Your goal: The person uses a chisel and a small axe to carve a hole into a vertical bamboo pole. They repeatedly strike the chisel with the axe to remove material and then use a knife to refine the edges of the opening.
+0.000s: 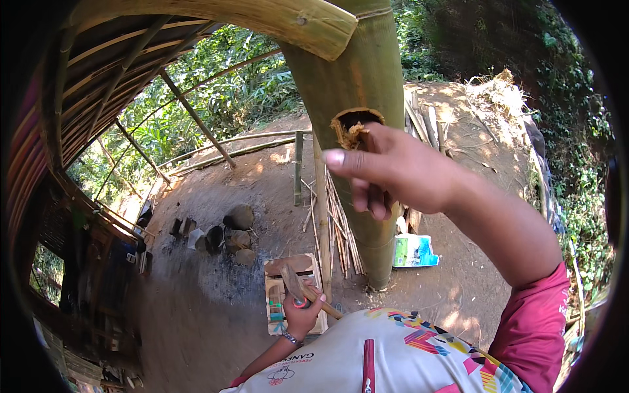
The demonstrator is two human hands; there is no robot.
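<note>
Green, thick bamboo post [354,82]: at its ragged round hole [357,118], I can't tell my right hand [409,167] grip; my left hand [302,318] clasps a brown wooden-handled tool [290,280], seemingly held clear.

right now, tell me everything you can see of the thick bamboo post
The bamboo post is thick and green, with joint rings. It stands on bare ground and runs past the picture's top. Its side has a dark hole with frayed, fibrous edges; the right hand is there, exact contact unclear. Higher, a cut bamboo pole crosses in front.
</note>
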